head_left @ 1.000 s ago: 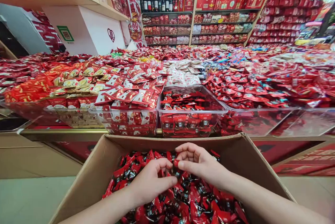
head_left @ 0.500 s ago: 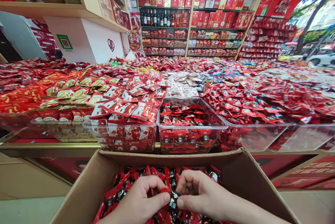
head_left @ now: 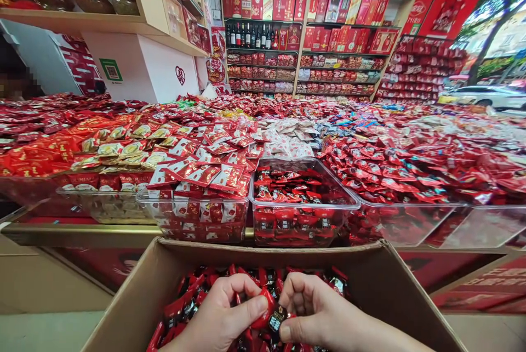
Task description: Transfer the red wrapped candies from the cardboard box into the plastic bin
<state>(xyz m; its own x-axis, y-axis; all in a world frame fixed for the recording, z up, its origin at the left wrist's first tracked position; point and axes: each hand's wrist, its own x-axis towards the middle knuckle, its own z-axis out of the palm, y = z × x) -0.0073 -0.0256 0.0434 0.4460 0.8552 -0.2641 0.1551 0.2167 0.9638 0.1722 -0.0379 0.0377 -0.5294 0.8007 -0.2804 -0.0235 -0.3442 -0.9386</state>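
the left hand (head_left: pixel 224 313) pinches a red packet (head_left: pixel 264 311). the right hand (head_left: pixel 318 311) curls at a black packet (head_left: pixel 277 318); i can't tell if it grips. both are over more packets (head_left: pixel 181 308) in the brown box (head_left: pixel 386 297), just beside the tabletop (head_left: pixel 102 236). a soft pinch should keep each packet whole.

A shiny little packet (head_left: pixel 269 311), red and black with pale marks, is up near the middle of the cardboard box (head_left: pixel 271 253), pinched in the left hand (head_left: pixel 226 311) and right hand (head_left: pixel 316 311). Fingers hide some, so it might be two. More red-and-black packets (head_left: pixel 176 307) lie in a messy heap inside the box.
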